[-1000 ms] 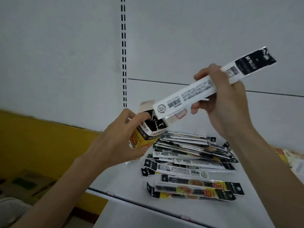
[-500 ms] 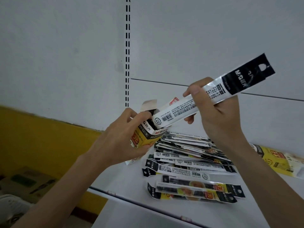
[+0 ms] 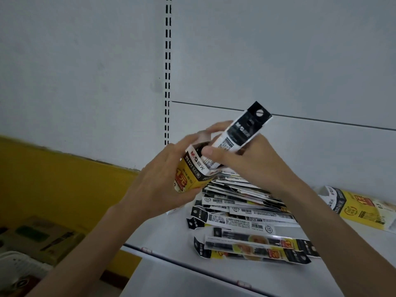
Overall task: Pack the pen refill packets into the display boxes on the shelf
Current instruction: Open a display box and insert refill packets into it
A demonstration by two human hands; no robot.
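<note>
My left hand [image 3: 159, 185] grips a yellow, black and white display box [image 3: 190, 171], held tilted above the white shelf [image 3: 171, 236] with its open top facing up and right. My right hand [image 3: 246, 166] pinches a long refill packet [image 3: 242, 131] whose lower end is inside the box mouth; its black header with a hang hole sticks out above. Several more refill packets lie in a loose pile [image 3: 246, 213] on the shelf under my hands.
A second display box [image 3: 360, 209] lies on its side at the shelf's right end. The white back panel has a slotted upright [image 3: 168, 71]. Left of and below the shelf are a yellow wall [image 3: 64, 179], cardboard boxes [image 3: 38, 234] and a white basket [image 3: 19, 269].
My right hand has pushed the packet down and left into the box, from nearly level to steeply tilted. The left hand keeps holding the box in about the same place.
</note>
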